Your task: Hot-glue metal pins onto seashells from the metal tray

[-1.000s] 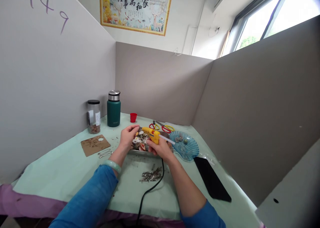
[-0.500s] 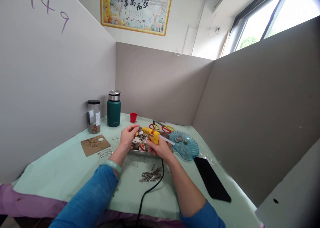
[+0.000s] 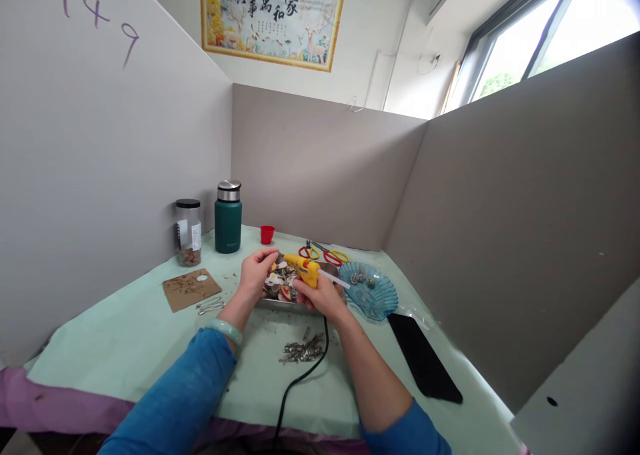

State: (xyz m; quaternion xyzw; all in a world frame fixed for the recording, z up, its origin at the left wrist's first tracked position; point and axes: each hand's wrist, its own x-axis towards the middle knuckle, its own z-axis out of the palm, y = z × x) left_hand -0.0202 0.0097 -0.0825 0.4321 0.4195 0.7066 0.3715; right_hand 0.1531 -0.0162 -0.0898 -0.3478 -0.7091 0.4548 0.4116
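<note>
the small piece pinched in the left hand (image 3: 257,272) is too tiny to identify.

Just beyond the left hand (image 3: 256,273) and right hand (image 3: 320,296) lies a tray (image 3: 280,302) of shells, with a pile of clips (image 3: 301,350) on the table nearer than both. Left of the left hand lies a card (image 3: 191,288), and behind it stand a jar (image 3: 189,232) and a flask (image 3: 228,216). Right of the right hand sits a dish (image 3: 373,290), with scissors (image 3: 323,252) behind.

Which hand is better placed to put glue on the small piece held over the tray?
Right. The right hand grips the yellow glue gun, its nozzle pointing at the small piece pinched in the left hand above the tray of shells.
</note>
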